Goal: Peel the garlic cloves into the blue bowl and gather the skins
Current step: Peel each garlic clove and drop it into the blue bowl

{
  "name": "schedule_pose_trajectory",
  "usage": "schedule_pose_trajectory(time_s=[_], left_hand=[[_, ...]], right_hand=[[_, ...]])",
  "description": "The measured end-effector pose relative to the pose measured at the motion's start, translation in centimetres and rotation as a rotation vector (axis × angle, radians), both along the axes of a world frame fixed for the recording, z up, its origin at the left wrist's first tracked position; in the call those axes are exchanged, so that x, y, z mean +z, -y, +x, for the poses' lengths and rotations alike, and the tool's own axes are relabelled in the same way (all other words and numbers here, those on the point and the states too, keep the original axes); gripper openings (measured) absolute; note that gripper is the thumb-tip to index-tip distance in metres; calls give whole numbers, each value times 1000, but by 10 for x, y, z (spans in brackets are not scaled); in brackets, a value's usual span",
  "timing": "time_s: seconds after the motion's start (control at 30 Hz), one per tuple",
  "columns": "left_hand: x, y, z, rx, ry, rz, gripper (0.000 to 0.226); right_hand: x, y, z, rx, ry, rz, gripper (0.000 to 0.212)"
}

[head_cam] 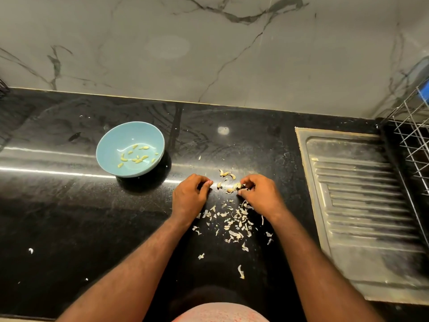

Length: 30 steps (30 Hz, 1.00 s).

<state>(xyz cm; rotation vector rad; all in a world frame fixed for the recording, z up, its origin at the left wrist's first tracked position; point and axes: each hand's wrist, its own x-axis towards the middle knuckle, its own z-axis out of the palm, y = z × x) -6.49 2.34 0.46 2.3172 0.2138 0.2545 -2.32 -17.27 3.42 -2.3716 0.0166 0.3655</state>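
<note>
A blue bowl (109, 145) stands on the black counter at the left and holds several peeled yellowish garlic cloves (137, 156). A few unpeeled cloves (227, 174) lie between my hands. My right hand (260, 194) has its fingers curled at the edge of that small pile, pinching a garlic clove (237, 186). My left hand (191, 194) rests on the counter with fingers curled, and nothing shows in it. Pale garlic skins (236, 223) lie scattered on the counter between my wrists and nearer to me.
A steel sink drainboard (362, 205) is set into the counter at the right. A wire dish rack (413, 135) stands at the far right. The marble wall (209, 47) runs along the back of the black counter (69, 217).
</note>
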Motion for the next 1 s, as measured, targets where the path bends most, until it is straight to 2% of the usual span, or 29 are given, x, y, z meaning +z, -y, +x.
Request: schedule_pose_trajectory(time_s=[0.1, 0.2, 0.33, 0.4, 0.53, 0.63, 0.77, 1.0], left_hand=[[-1, -1, -2, 0, 7, -13, 11], [-2, 0, -8, -27, 41, -10, 13], [0, 15, -20, -92, 42, -79, 12], [5, 29, -24, -98, 0, -182, 13], [25, 46, -20, -97, -207, -568, 16], [34, 43, -16, -122, -269, -680, 11], [36, 36, -14, -196, -328, -657, 15], [29, 36, -13, -138, -260, -494, 13]], right_hand=[[-2, -4, -4, 18, 61, -80, 6], [-3, -3, -8, 3, 64, -96, 9], [-3, 5, -18, -45, 73, 36, 8], [-1, 7, -24, -55, 61, 147, 7], [9, 8, -34, 2, 5, 308, 5], [18, 6, -34, 20, -34, 384, 2], [24, 2, -30, 42, -66, 399, 1], [14, -13, -35, -116, -154, 460, 5]])
